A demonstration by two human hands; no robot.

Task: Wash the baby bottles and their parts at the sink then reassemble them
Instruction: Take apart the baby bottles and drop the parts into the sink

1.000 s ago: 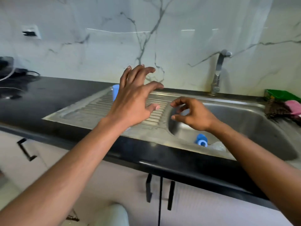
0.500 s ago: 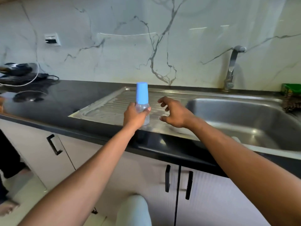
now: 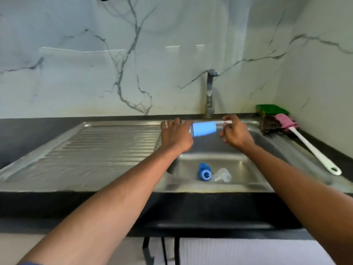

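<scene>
Fingers of the left hand (image 3: 176, 135) wrap the baby bottle (image 3: 203, 128), hiding its clear body; only the smooth blue cap shows, now tipped sideways over the steel sink (image 3: 214, 185) instead of upright. Right hand (image 3: 236, 132) hovers beside it, fingers loosely curled, blurred.

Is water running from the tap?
No: no stream shows below the tap, and the sink basin beneath looks undisturbed.

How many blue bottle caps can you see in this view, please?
2. One light blue cap is on the bottle gripped sideways by the left hand over the sink; one darker blue cap lies in the basin. Others may be hidden.
</scene>
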